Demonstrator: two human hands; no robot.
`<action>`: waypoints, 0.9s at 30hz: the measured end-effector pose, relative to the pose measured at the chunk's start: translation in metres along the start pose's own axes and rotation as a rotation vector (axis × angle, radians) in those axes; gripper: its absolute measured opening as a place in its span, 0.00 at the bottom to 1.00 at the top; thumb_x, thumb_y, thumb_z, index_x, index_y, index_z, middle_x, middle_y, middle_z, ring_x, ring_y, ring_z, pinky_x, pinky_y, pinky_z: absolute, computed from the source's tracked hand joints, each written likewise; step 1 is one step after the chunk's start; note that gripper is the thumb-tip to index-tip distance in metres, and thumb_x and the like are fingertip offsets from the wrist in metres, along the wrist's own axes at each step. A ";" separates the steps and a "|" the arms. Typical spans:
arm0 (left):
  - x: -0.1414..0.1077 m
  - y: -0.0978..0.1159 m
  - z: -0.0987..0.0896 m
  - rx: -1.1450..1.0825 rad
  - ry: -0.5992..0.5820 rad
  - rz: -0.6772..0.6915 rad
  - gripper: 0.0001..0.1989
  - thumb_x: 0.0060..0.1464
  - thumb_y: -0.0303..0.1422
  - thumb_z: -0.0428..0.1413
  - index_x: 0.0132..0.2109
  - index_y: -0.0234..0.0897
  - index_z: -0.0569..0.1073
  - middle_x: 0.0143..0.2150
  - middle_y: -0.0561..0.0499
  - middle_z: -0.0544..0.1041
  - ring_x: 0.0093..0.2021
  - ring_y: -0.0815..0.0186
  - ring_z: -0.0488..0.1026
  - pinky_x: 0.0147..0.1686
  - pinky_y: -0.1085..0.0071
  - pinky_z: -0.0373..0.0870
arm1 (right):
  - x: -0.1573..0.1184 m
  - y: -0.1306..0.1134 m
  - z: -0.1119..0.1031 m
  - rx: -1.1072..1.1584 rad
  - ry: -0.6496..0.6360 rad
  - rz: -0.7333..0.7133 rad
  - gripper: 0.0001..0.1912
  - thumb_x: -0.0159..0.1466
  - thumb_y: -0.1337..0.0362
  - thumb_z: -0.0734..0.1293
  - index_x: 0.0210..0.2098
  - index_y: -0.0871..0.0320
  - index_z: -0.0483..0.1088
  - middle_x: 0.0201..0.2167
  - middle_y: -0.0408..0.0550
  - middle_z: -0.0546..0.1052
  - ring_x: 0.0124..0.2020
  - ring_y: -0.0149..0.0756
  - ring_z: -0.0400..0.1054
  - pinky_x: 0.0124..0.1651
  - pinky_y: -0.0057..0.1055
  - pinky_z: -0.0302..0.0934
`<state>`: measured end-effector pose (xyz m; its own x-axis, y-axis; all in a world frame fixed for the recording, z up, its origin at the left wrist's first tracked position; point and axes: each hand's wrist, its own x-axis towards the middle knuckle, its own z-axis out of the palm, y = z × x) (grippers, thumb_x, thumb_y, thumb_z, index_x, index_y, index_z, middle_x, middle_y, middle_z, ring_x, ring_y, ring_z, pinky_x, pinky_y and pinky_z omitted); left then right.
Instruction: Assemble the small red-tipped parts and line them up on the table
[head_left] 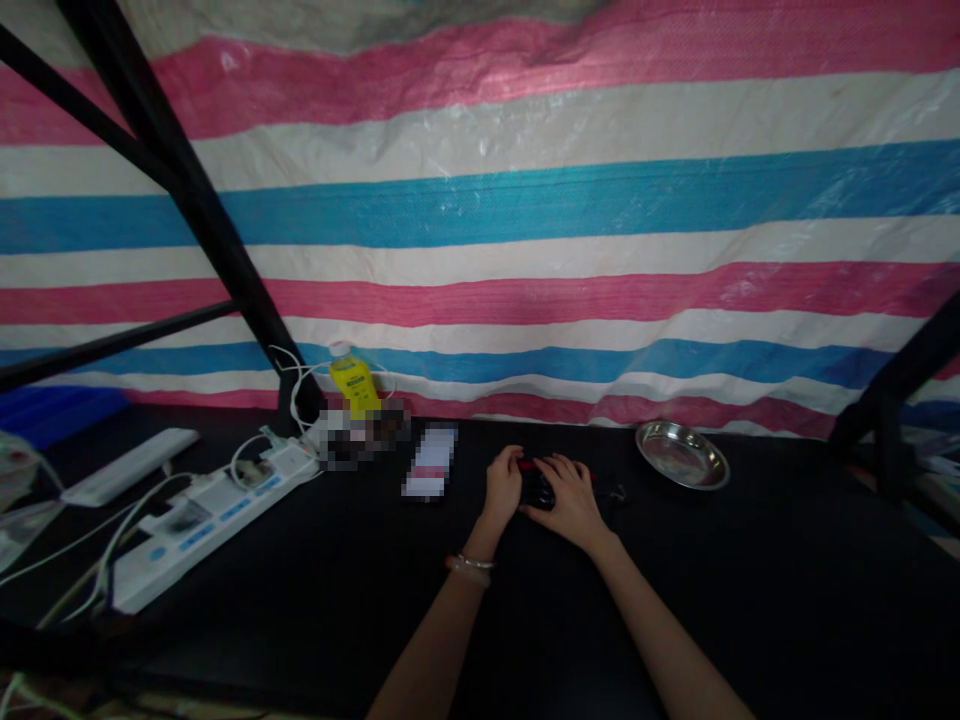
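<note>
A small dark object with bits of red (pixel 534 486) lies on the black table, mostly covered by my hands; its kind cannot be made out. My left hand (pixel 503 489) curls around its left end, fingers bent. Over its right part rests my right hand (pixel 570 500), with fingers curved down onto it and thumb at the near side. Just right of those fingers, a small shiny piece (pixel 617 493) shows on the table. A round shallow metal dish (pixel 682 456) sits farther right, apart from both hands.
Left of my hands lies a blurred, phone-like flat item (pixel 430 463). A white power strip (pixel 217 530) with plugs and cables runs along the left. Behind it stands a yellow bottle (pixel 354 385). Black metal posts (pixel 195 215) and a striped sheet (pixel 480 200) bound the table.
</note>
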<state>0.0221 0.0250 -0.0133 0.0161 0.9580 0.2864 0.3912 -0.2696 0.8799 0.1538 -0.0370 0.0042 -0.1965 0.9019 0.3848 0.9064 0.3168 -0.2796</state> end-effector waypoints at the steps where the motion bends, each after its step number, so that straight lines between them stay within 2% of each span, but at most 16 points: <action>1: 0.000 0.000 0.000 0.002 -0.003 0.007 0.14 0.55 0.21 0.43 0.41 0.36 0.72 0.37 0.49 0.77 0.40 0.68 0.75 0.43 0.68 0.71 | 0.000 0.001 0.001 -0.002 0.002 0.005 0.36 0.51 0.46 0.67 0.55 0.56 0.62 0.53 0.57 0.67 0.56 0.51 0.55 0.56 0.47 0.44; 12: -0.005 0.005 0.001 0.139 -0.001 0.067 0.19 0.51 0.17 0.43 0.45 0.34 0.70 0.38 0.46 0.76 0.41 0.65 0.73 0.46 0.65 0.69 | -0.002 0.005 0.003 0.002 0.038 0.024 0.34 0.53 0.46 0.67 0.54 0.58 0.63 0.52 0.56 0.68 0.56 0.49 0.56 0.55 0.44 0.46; 16: -0.004 0.002 0.002 0.110 0.023 0.065 0.18 0.50 0.16 0.43 0.44 0.34 0.70 0.37 0.47 0.76 0.40 0.66 0.73 0.46 0.66 0.68 | -0.002 0.005 0.003 -0.022 0.050 0.017 0.34 0.53 0.46 0.66 0.53 0.59 0.64 0.51 0.57 0.68 0.56 0.49 0.56 0.55 0.44 0.47; 19: -0.002 -0.001 0.002 0.026 0.066 0.017 0.18 0.49 0.16 0.43 0.43 0.35 0.70 0.35 0.49 0.76 0.38 0.67 0.74 0.44 0.67 0.69 | -0.002 0.003 0.001 -0.043 0.104 -0.003 0.35 0.52 0.47 0.67 0.55 0.59 0.63 0.55 0.58 0.64 0.58 0.51 0.52 0.55 0.46 0.47; 24: 0.003 -0.003 0.000 -0.132 0.145 -0.082 0.14 0.51 0.18 0.45 0.41 0.34 0.69 0.33 0.49 0.77 0.35 0.68 0.74 0.40 0.70 0.69 | -0.017 -0.018 -0.008 0.038 0.242 -0.131 0.31 0.57 0.57 0.62 0.59 0.59 0.56 0.60 0.57 0.57 0.60 0.49 0.49 0.57 0.46 0.47; 27: 0.003 -0.003 -0.001 -0.168 0.138 -0.109 0.13 0.50 0.18 0.46 0.40 0.34 0.69 0.32 0.49 0.76 0.34 0.68 0.74 0.38 0.71 0.69 | -0.035 -0.049 -0.008 0.134 0.193 -0.347 0.34 0.54 0.59 0.61 0.59 0.60 0.55 0.60 0.57 0.57 0.61 0.49 0.48 0.58 0.46 0.45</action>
<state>0.0206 0.0289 -0.0143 -0.1484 0.9629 0.2256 0.2249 -0.1893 0.9558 0.1196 -0.0869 0.0113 -0.3963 0.6671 0.6309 0.7394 0.6392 -0.2115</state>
